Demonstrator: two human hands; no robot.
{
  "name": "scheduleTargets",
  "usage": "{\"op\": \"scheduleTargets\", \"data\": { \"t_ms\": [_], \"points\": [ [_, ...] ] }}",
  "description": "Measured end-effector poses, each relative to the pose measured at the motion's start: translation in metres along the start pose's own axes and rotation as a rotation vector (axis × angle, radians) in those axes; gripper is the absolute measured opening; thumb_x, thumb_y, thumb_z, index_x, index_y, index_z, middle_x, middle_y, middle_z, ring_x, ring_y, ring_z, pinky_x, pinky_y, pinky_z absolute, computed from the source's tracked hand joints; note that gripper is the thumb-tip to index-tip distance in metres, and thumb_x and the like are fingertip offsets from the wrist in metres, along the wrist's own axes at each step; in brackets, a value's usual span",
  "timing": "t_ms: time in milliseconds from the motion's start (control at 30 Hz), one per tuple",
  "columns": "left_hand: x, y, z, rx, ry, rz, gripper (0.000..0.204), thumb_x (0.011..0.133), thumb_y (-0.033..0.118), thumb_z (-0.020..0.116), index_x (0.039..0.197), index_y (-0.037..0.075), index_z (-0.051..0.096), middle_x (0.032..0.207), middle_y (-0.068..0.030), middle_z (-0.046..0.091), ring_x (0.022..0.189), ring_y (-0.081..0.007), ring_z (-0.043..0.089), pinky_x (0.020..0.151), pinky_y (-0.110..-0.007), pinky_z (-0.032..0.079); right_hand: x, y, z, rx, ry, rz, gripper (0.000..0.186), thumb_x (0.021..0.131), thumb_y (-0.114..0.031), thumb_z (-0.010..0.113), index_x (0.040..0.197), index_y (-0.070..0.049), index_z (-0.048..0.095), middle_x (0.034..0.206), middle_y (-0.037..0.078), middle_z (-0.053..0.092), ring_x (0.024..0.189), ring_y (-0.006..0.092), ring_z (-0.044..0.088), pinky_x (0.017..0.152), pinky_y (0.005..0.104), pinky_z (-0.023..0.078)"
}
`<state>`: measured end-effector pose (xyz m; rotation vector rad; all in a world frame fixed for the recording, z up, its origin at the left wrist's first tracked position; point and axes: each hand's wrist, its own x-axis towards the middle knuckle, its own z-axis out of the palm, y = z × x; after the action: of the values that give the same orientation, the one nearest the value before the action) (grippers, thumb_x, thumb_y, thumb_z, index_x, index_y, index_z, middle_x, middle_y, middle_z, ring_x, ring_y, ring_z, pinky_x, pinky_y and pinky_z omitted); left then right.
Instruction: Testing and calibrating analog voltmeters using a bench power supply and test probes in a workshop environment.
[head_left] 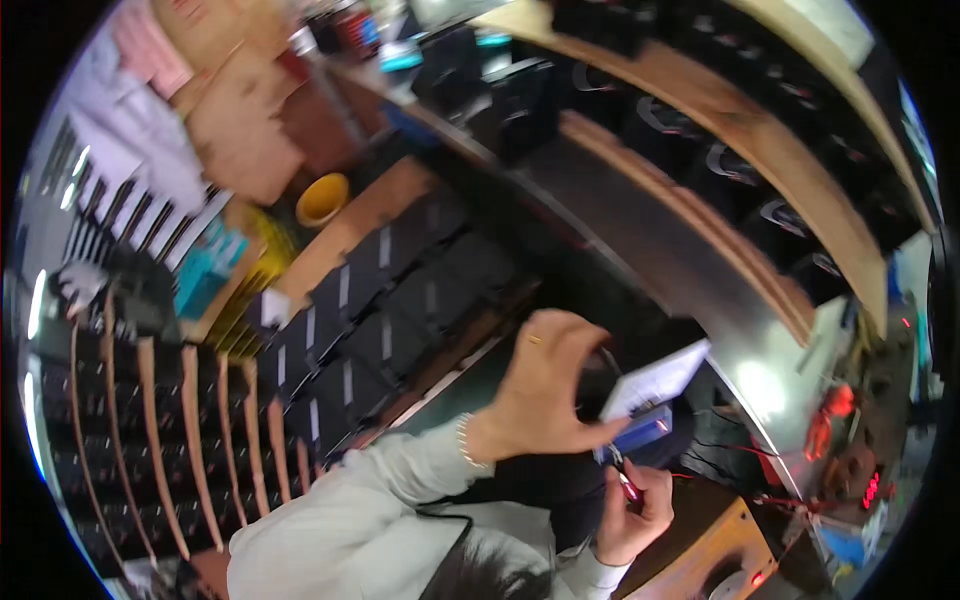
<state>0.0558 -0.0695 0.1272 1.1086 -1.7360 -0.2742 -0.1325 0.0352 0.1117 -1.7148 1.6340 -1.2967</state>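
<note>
My left hand [545, 390], with a ring and a beaded bracelet, curves its thumb and fingers around a small boxy piece. A white flat panel [655, 380] and a blue block [643, 428] show on this piece; motion blur hides its kind. Just below it, my right hand [637, 512] is closed on a slim red-and-black tool [628, 482], whose tip points up at the blue block. Whether the tip touches the block I cannot tell.
Black boxy units [390, 290] lie in rows in a wooden tray on the left. Wooden racks [740, 120] of black units stand above a metal bench [620, 230]. At lower right are a wooden box [715, 555] with a red light, wires and an orange-red tool [828, 415].
</note>
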Motion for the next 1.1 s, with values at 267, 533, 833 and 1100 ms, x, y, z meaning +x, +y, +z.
{"op": "scheduleTargets", "data": {
  "t_ms": [267, 533, 833, 1100],
  "points": [
    [-0.05, -0.106, -0.309, 1.244, -0.309, -0.187, 0.085, 0.068, -0.005, 0.073, 0.145, 0.018, 0.046, 0.151, -0.0238, 0.038, 0.119, -0.0402, 0.06, 0.096, -0.044, 0.054, 0.002, 0.053, 0.013, -0.242, -0.243, -0.112, 0.015, 0.085, -0.002, 0.076, 0.098, 0.003, 0.072, 0.078, 0.011, 0.068, 0.062, 0.0149, 0.062, 0.055, 0.028, 0.047],
    [-0.113, -0.242, -0.434, 1.449, -0.602, -0.23, 0.052, 0.083, 0.0, 0.056, 0.133, 0.013, 0.053, 0.088, -0.0151, 0.06, 0.079, -0.0302, 0.068, 0.068, -0.04, 0.057, 0.004, 0.046, 0.01, -0.335, -0.155, -0.014, 0.013, 0.089, -0.005, 0.073, 0.099, 0.003, 0.071, 0.076, 0.008, 0.066, 0.063, 0.0105, 0.052, 0.055, 0.0255, 0.043],
    [-0.193, -0.331, -0.404, 1.218, -0.824, -0.506, 0.012, 0.081, 0.011, 0.058, 0.073, 0.005, 0.065, 0.075, -0.0144, 0.065, 0.096, -0.0331, 0.064, 0.084, -0.039, 0.05, -0.007, 0.057, -0.001, -0.361, -0.174, 0.072, 0.012, 0.09, -0.004, 0.071, 0.1, 0.003, 0.07, 0.074, 0.008, 0.066, 0.061, 0.0098, 0.058, 0.056, 0.0245, 0.046],
    [-0.233, -0.301, -0.362, 1.215, 0.198, -1.603, 0.093, 0.08, 0.072, 0.061, 0.158, 0.036, 0.023, 0.165, -0.0206, 0.01, 0.143, -0.0568, 0.02, 0.107, -0.072, 0.024, -0.014, 0.071, 0.009, -0.302, -0.127, 0.13, 0.013, 0.09, -0.004, 0.072, 0.1, 0.004, 0.07, 0.078, 0.01, 0.069, 0.067, 0.0105, 0.06, 0.061, 0.0261, 0.05]
  ]
}}
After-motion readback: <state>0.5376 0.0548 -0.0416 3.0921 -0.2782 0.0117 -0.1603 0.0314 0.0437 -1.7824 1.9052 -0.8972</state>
